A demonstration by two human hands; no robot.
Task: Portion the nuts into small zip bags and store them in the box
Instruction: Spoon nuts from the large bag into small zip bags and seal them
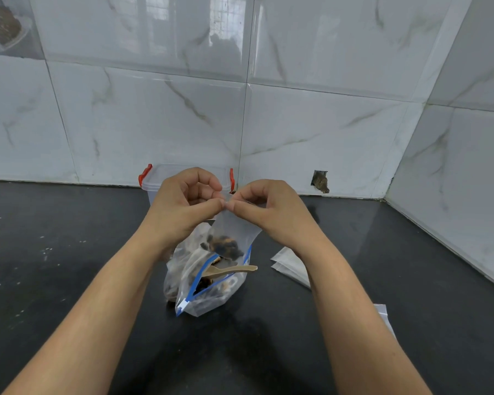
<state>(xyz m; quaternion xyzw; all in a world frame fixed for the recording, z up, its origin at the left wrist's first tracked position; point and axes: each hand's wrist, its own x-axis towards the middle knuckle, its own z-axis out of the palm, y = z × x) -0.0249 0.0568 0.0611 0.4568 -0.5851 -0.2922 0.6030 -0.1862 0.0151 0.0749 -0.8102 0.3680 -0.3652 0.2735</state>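
A small clear zip bag [234, 229] with a clump of dark nuts [223, 246] at its bottom hangs in the air above the counter. My left hand [183, 203] and my right hand [265, 206] both pinch its top edge, fingertips almost meeting at the middle. Below it stands the large clear bag [208, 286] with a blue zip strip, holding more nuts; a wooden spoon [231, 269] sticks out of its mouth. The clear plastic box [154, 181] with red clips stands behind my hands against the wall, mostly hidden.
Empty small zip bags [291, 266] lie on the black counter [69, 252] to the right, and another bag's corner [382, 312] shows beside my right forearm. Tiled walls close the back and right side. A small hole [320, 181] is in the back wall.
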